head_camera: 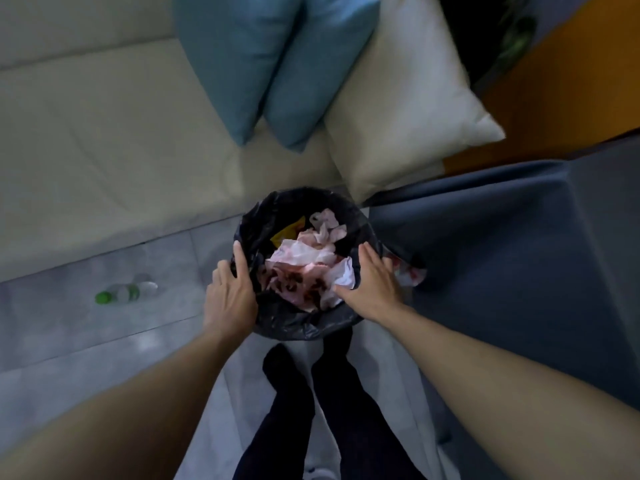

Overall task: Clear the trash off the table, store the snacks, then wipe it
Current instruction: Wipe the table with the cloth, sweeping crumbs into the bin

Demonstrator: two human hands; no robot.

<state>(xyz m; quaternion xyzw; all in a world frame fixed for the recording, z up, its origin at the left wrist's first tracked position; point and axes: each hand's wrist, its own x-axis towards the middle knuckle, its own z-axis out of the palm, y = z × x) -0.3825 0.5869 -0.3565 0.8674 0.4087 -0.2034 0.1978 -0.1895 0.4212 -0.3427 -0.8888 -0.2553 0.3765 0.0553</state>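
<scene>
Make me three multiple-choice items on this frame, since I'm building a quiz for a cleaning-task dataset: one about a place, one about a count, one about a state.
1. Where does the plastic bottle lie?
A. On the floor, to the left of the bin
B. Inside the bin
C. On the sofa

2. How many blue cushions lean on the sofa?
A. One
B. Two
C. Four

3. What is the state of the trash bin?
A. Empty, without a liner
B. Tipped on its side
C. Upright, lined with a black bag and holding crumpled paper

Answers:
1 A: the bottle rests on the tiles, apart from the bin.
2 B: two blue cushions stand side by side, next to a white pillow.
3 C: the left hand and right hand rest on its rim, with crumpled paper inside.
</scene>
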